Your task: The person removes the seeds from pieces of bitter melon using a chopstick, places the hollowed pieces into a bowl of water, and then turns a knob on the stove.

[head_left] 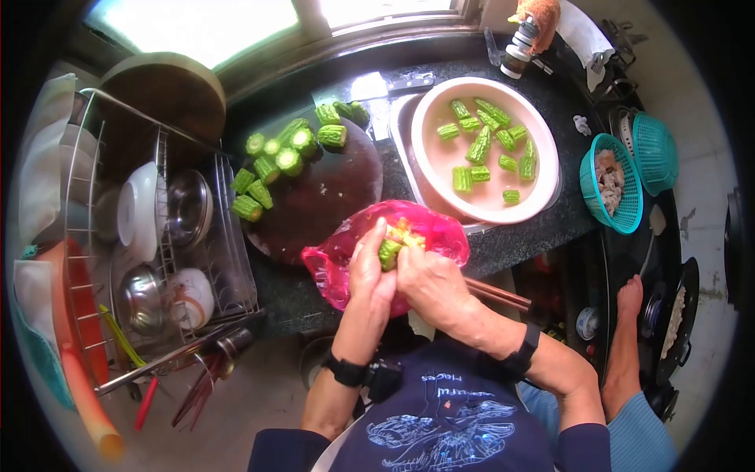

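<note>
My left hand (370,271) is wrapped around a short green bitter gourd piece (388,255). Closed fingers of my right hand (432,285) press against the same piece; their tips are partly hidden. Both hands are over an open pink plastic bag (334,263), where yellow-orange pulp (406,234) shows beyond the fingers. Farther back, several cut bitter gourd chunks (289,161) sit on a dark round cutting board (346,185). More green pieces (478,149) lie in water in a large pale basin (419,118).
A knife (413,83) lies behind the board. At left stands a dish rack (169,126) with bowls. On the right, a teal basket (635,206) holds pale meat-like pieces, near a pan (692,299). Another person's arm (624,346) reaches in there. Brown rods (503,294) stick out beside my right wrist.
</note>
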The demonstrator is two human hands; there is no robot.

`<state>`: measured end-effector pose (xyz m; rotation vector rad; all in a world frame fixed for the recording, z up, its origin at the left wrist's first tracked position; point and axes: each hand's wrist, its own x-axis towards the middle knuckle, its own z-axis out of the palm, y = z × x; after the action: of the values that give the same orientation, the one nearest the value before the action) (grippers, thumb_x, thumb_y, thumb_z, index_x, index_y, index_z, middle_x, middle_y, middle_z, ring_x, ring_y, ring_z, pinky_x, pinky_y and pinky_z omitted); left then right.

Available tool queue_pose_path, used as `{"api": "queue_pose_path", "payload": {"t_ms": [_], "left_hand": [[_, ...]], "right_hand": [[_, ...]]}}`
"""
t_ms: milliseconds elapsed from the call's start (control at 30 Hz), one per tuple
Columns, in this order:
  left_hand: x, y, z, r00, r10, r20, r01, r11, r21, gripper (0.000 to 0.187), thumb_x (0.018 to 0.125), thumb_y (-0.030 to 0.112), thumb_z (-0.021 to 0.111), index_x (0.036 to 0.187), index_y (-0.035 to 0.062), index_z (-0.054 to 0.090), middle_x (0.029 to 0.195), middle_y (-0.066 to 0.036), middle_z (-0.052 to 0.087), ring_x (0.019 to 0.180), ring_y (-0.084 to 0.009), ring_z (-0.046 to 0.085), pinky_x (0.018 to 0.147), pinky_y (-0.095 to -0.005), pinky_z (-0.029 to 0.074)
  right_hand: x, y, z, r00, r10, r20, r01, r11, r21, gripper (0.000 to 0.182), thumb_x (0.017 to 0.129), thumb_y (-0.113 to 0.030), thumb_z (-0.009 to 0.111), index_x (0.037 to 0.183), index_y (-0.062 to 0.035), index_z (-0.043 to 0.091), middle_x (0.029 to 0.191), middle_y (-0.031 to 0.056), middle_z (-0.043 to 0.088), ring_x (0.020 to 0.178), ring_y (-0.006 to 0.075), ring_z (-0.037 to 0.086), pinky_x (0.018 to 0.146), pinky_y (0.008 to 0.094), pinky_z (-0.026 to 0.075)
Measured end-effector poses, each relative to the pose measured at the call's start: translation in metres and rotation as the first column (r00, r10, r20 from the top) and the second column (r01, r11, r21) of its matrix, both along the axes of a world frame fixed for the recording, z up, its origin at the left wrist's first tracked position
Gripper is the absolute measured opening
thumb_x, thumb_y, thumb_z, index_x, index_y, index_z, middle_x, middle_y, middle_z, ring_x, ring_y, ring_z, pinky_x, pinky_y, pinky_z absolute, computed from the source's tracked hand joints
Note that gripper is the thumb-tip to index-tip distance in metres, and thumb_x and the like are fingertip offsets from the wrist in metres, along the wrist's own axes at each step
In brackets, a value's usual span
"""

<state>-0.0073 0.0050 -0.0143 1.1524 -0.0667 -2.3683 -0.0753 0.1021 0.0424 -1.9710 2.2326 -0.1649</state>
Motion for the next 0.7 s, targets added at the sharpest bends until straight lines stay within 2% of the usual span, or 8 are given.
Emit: {"api": "queue_pose_path", "payload": {"t_ms": [100, 133, 167, 233, 333, 500, 700], "left_hand": [[0.008, -0.01, -0.004, 0.997, 0.049, 0.059, -0.05, 0.999, 0.006, 0.008, 0.082, 0.012, 0.063, 0.081, 0.0065, 0.057, 0.071, -0.004, 0.06, 0.071, -0.0164, 0.058, 0.068, -0.0329, 0.051], [0.013, -0.016, -0.003, 0.998, 0.062, 0.027, -0.064, 0.995, 0.079, 0.008, 0.081, 0.01, 0.063, 0.079, 0.0075, 0.056, 0.069, -0.004, 0.058, 0.068, -0.0151, 0.057, 0.065, -0.0298, 0.05], [0.017, -0.02, -0.004, 0.988, 0.154, -0.018, -0.152, 0.985, 0.086, 0.009, 0.08, 0.007, 0.063, 0.081, 0.0071, 0.055, 0.07, -0.005, 0.058, 0.069, -0.0161, 0.056, 0.065, -0.0305, 0.051], [0.021, -0.024, -0.001, 0.971, 0.233, -0.05, -0.22, 0.955, 0.197, 0.012, 0.078, 0.006, 0.064, 0.083, 0.005, 0.053, 0.074, -0.006, 0.057, 0.071, -0.0167, 0.056, 0.065, -0.0309, 0.052], [0.018, -0.02, 0.008, 0.955, 0.276, -0.111, -0.248, 0.944, 0.217, 0.014, 0.076, 0.004, 0.063, 0.084, 0.0024, 0.051, 0.078, -0.007, 0.056, 0.074, -0.0173, 0.056, 0.065, -0.0312, 0.052], [0.016, -0.013, 0.017, 0.942, 0.293, -0.162, -0.243, 0.932, 0.27, 0.011, 0.075, 0.001, 0.06, 0.083, 0.0011, 0.052, 0.078, -0.008, 0.055, 0.075, -0.018, 0.055, 0.066, -0.0309, 0.052], [0.017, -0.011, 0.024, 0.945, 0.275, -0.18, -0.24, 0.952, 0.191, 0.008, 0.076, 0.002, 0.059, 0.082, 0.0028, 0.053, 0.077, -0.007, 0.056, 0.074, -0.0153, 0.055, 0.066, -0.0301, 0.051]], "right_hand": [[-0.001, -0.001, 0.019, 0.999, -0.05, 0.004, 0.05, 0.999, -0.003, 0.009, 0.071, -0.003, 0.055, 0.08, -0.0006, 0.053, 0.07, 0.0112, 0.055, 0.059, 0.0224, 0.062, 0.051, 0.0326, 0.05], [-0.003, 0.003, 0.026, 0.999, -0.046, 0.004, 0.046, 0.999, -0.005, 0.009, 0.071, -0.003, 0.055, 0.08, -0.0006, 0.053, 0.07, 0.0112, 0.055, 0.059, 0.0224, 0.062, 0.051, 0.0326, 0.05], [-0.008, 0.009, 0.033, 0.996, -0.059, 0.062, 0.058, 0.998, 0.01, 0.011, 0.07, -0.004, 0.057, 0.08, 0.0, 0.054, 0.07, 0.012, 0.055, 0.059, 0.023, 0.062, 0.051, 0.0329, 0.05], [-0.009, 0.014, 0.042, 0.989, -0.074, 0.125, 0.07, 0.997, 0.035, 0.013, 0.068, -0.004, 0.059, 0.08, 0.0007, 0.054, 0.07, 0.0129, 0.056, 0.059, 0.0235, 0.062, 0.05, 0.0331, 0.051], [-0.01, 0.013, 0.048, 0.985, -0.068, 0.161, 0.061, 0.997, 0.045, 0.019, 0.066, -0.003, 0.06, 0.084, 0.0023, 0.053, 0.072, 0.0149, 0.056, 0.06, 0.0271, 0.062, 0.052, 0.0351, 0.051], [-0.006, 0.01, 0.046, 0.983, -0.066, 0.174, 0.061, 0.998, 0.029, 0.019, 0.066, -0.002, 0.06, 0.083, 0.0029, 0.053, 0.073, 0.0152, 0.057, 0.059, 0.0275, 0.062, 0.052, 0.0347, 0.051], [-0.001, 0.007, 0.053, 0.99, -0.051, 0.133, 0.045, 0.998, 0.05, 0.012, 0.067, -0.003, 0.058, 0.078, 0.0028, 0.056, 0.069, 0.0154, 0.057, 0.058, 0.0257, 0.062, 0.052, 0.0338, 0.051]]}}
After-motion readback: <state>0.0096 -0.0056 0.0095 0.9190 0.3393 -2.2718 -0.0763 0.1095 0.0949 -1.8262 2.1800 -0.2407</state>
